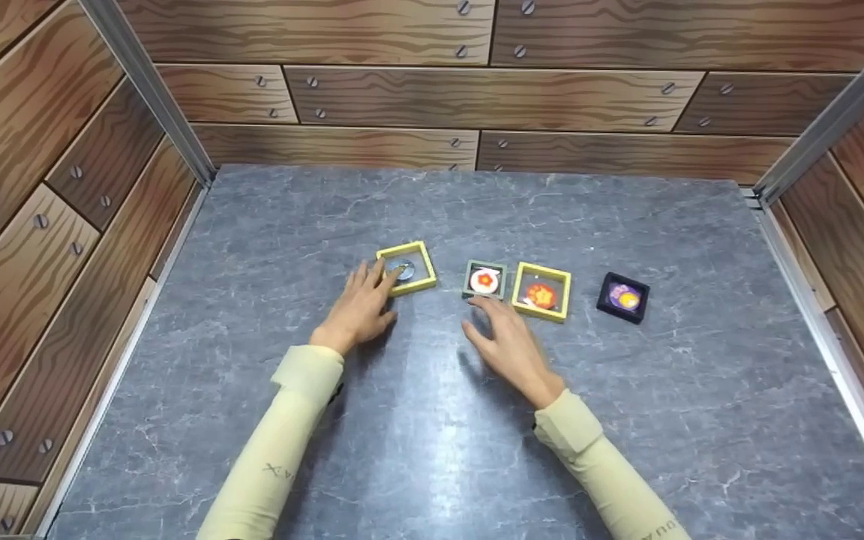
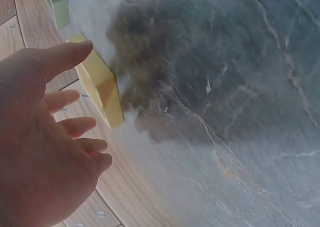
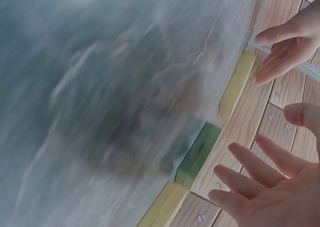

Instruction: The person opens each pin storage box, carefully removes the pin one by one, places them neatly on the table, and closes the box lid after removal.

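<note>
My left hand (image 1: 359, 309) reaches over the near left side of a square yellow frame (image 1: 430, 282), its index finger extending over a blue round picture (image 1: 404, 271) inside. In the left wrist view the thumb and loosely bent fingers lie around that yellow frame (image 2: 102, 89) without a grip; contact cannot be told. My right hand (image 1: 513, 346) is spread just in front of a small green frame (image 1: 485, 280) with a red flower on white. Right of it stands another yellow frame (image 1: 568, 294) holding an orange flower design. In the right wrist view the right hand (image 3: 275, 187) holds nothing.
A small black frame (image 1: 606, 301) with a purple and yellow picture lies farther right. The grey marbled tabletop (image 1: 432, 420) is bounded by wood-patterned walls (image 1: 492, 97) at the back and both sides, with metal posts at the corners.
</note>
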Tool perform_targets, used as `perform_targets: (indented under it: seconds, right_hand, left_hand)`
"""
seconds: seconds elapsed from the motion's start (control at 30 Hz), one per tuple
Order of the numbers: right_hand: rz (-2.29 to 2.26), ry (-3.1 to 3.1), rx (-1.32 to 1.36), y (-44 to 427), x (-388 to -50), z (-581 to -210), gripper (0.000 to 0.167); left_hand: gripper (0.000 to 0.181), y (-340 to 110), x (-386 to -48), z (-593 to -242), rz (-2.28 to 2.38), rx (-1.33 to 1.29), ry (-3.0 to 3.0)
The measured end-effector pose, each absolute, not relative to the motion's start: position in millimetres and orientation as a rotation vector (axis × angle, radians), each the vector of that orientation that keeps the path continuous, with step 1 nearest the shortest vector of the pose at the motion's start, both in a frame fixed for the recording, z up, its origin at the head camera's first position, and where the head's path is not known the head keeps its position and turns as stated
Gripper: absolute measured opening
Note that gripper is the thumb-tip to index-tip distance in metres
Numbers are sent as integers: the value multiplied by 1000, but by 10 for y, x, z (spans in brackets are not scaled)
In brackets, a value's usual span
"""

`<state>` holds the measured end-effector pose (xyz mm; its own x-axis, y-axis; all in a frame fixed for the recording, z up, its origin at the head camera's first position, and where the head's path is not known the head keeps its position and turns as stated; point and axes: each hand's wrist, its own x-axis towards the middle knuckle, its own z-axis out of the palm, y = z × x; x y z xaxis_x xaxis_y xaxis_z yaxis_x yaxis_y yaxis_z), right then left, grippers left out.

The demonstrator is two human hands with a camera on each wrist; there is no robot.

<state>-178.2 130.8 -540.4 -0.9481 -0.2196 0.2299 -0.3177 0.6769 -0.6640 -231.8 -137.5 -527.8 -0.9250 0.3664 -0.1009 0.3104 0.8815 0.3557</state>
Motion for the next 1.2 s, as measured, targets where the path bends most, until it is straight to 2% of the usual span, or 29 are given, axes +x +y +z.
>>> perform_targets:
  seconds: [0.47, 0.83, 1.2]
  right_hand:
    - [1176, -2809, 423, 1016, -1938, -5439, 38]
    - [1332, -2823, 377, 887, -2063, -5503, 38]
    - [1331, -2877, 335, 800, -2203, -5595, 54]
  left_hand:
    - [80, -1430, -2558, -5211, 316, 570, 2897]
    - [74, -1343, -2707, -5204, 208, 632, 2875]
    - [76, -1250, -2767, -5153, 11, 718, 2870]
